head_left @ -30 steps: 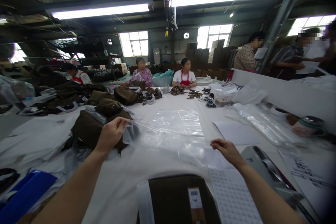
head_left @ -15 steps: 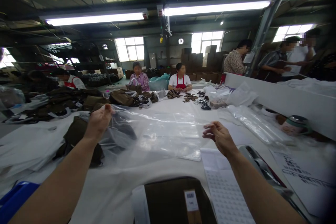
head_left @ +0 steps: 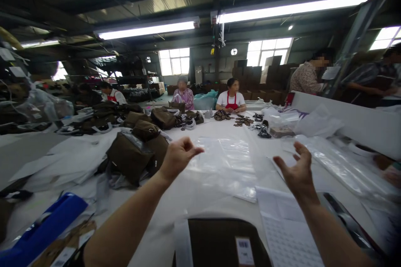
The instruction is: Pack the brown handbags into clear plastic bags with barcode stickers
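Clear plastic bags (head_left: pixel 224 162) lie flat in a stack on the white table, between my two hands. My left hand (head_left: pixel 180 156) is over the stack's left edge, thumb and fingers pressed together; whatever is in that pinch is too faint to make out. To the right of the stack my right hand (head_left: pixel 297 171) is raised, thumb and fingers spread, holding nothing. A dark brown bag (head_left: pixel 219 242) with a barcode tag (head_left: pixel 245 251) lies at the near edge. A printed sheet (head_left: pixel 286 225) is beside it, below my right hand.
Brown bags (head_left: pixel 130 156) are piled at the left, with white sheets (head_left: pixel 69 154) and a blue object (head_left: pixel 46 225) nearer. Plastic rolls (head_left: pixel 341 167) lie at the right. Small dark parts (head_left: pixel 242 121) and two seated people are across the table.
The clear bag stretched between my hands is no longer spread there. My left hand has moved right, toward the stack. My right hand has opened wider, and the view has turned left.
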`<state>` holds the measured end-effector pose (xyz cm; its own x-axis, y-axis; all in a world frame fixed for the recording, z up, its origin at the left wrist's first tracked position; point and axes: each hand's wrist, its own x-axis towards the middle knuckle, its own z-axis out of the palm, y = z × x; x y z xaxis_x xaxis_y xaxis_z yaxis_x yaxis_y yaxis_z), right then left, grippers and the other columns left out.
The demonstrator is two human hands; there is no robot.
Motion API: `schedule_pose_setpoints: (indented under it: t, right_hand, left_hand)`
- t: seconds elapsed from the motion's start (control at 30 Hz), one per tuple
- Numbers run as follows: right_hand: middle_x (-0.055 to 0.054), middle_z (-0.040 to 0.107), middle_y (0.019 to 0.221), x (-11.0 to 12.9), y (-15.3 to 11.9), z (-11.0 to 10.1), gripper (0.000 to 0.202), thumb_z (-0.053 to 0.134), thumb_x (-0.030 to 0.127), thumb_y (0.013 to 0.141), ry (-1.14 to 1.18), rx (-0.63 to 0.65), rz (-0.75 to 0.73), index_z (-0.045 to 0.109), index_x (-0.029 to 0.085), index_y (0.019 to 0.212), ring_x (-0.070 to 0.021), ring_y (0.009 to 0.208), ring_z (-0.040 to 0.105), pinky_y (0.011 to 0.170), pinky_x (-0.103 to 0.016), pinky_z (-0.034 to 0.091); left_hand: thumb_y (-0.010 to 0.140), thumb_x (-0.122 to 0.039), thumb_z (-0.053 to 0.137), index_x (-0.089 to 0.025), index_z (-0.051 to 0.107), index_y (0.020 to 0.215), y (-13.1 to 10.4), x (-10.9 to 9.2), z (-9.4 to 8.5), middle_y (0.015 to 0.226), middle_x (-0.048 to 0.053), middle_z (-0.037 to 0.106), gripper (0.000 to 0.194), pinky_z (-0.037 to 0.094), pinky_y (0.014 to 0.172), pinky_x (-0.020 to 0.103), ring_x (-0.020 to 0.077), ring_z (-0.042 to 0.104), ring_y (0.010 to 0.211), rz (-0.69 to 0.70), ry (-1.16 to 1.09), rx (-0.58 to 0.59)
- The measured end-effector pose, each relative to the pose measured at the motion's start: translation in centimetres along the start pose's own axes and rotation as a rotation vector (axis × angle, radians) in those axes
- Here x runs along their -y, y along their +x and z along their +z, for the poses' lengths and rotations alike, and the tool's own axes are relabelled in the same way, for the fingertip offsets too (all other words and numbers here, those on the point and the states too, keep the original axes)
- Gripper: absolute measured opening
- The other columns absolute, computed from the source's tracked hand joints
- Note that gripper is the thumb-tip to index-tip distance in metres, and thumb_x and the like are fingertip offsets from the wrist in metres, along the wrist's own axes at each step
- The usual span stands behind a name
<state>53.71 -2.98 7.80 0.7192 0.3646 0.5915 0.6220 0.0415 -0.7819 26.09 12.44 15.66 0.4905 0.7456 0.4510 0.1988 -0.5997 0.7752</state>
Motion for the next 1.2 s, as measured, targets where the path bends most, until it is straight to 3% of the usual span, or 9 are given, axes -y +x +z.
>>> schedule_pose_setpoints:
  t: [0.1,0.2,0.4,0.53,0.67,0.77,0.93,1.07,1.2]
  right_hand:
    - [-0.013,0.041,0.135,6.3,-1.9,0.4,0.095,0.073,0.047,0.063,0.007,0.444,-0.351,0.023,0.021,0.140,-0.0311,0.120,0.043,0.099,-0.047,0.037]
    - [-0.004,0.065,0.099,8.4,-3.4,0.2,0.038,0.060,0.036,0.081,0.045,0.716,-0.348,0.054,0.025,0.116,-0.0209,0.090,0.061,0.083,-0.034,0.049]
    - [-0.002,0.064,0.075,-0.8,-4.2,-6.1,0.022,0.057,0.042,0.081,-0.078,0.530,-0.031,0.061,0.021,0.082,-0.0192,0.071,0.062,0.067,-0.028,0.051]
    - [-0.011,0.062,0.106,-3.3,-6.9,-8.0,0.038,0.062,0.040,0.073,-0.471,0.565,-0.253,0.059,0.020,0.105,-0.0318,0.102,0.057,0.087,-0.048,0.047]
    - [-0.011,0.051,0.126,-0.7,-10.0,-5.9,0.059,0.059,0.032,0.079,-0.508,0.742,-0.639,0.040,0.022,0.133,-0.0316,0.121,0.042,0.106,-0.058,0.026]
    - [-0.010,0.059,0.104,0.3,-10.6,-3.4,0.055,0.053,0.026,0.084,-0.477,0.804,-0.641,0.035,0.020,0.136,-0.0259,0.104,0.054,0.099,-0.051,0.039]
    - [-0.012,0.036,0.138,0.0,-8.9,1.2,0.050,0.061,0.027,0.079,-0.404,0.624,-0.815,0.047,0.024,0.127,-0.0367,0.133,0.020,0.104,-0.061,0.027]
    - [-0.002,0.042,0.138,1.7,-6.9,4.8,0.022,0.051,0.014,0.085,-0.359,0.697,-0.980,0.063,0.025,0.099,-0.0293,0.136,0.018,0.110,-0.057,0.017]
    - [0.000,0.036,0.143,5.5,-6.3,8.4,0.046,0.043,0.007,0.085,-0.204,0.854,-1.236,0.049,0.028,0.125,-0.0247,0.137,0.013,0.111,-0.051,0.018]
  left_hand:
    - [0.061,-0.050,0.074,-0.019,0.048,0.066,-1.3,-2.8,3.0,0.053,-0.008,0.044,0.040,0.033,0.048,0.020,0.0075,0.040,0.049,0.155,0.087,0.114]
    - [0.058,-0.049,0.076,-0.020,0.054,0.092,-2.6,-4.2,3.9,0.063,-0.006,0.055,0.050,0.036,0.051,0.021,0.0099,0.048,0.053,0.216,0.119,0.463]
    - [0.087,-0.030,0.049,-0.020,0.064,0.079,-5.1,1.8,-0.1,0.073,0.002,0.066,0.020,0.039,0.063,0.023,0.0147,0.061,0.069,0.195,0.494,0.742]
    - [0.087,-0.023,0.049,-0.019,0.064,0.075,-7.4,4.1,0.0,0.069,0.002,0.066,0.020,0.039,0.058,0.023,0.0155,0.061,0.065,0.157,0.658,0.694]
    - [0.084,-0.019,0.054,-0.019,0.062,0.073,-8.6,3.4,1.4,0.070,0.001,0.066,0.013,0.041,0.062,0.024,0.0150,0.061,0.068,0.316,0.642,0.716]
    - [0.085,-0.023,0.054,-0.020,0.060,0.075,-8.8,3.1,1.4,0.071,0.000,0.064,0.012,0.040,0.063,0.024,0.0139,0.059,0.068,0.421,0.626,0.740]
    - [0.089,-0.024,0.049,-0.020,0.058,0.076,-8.8,2.6,-0.3,0.074,-0.001,0.064,0.017,0.039,0.060,0.023,0.0126,0.056,0.068,0.513,0.662,0.838]
    - [0.091,-0.021,0.045,-0.021,0.059,0.081,-9.0,2.2,-1.7,0.079,0.000,0.064,0.017,0.038,0.060,0.022,0.0121,0.058,0.071,0.512,0.700,0.853]
    - [0.089,-0.013,0.044,-0.024,0.059,0.093,-9.4,2.5,-2.8,0.079,0.000,0.062,0.020,0.036,0.055,0.023,0.0128,0.058,0.069,0.552,0.792,0.867]
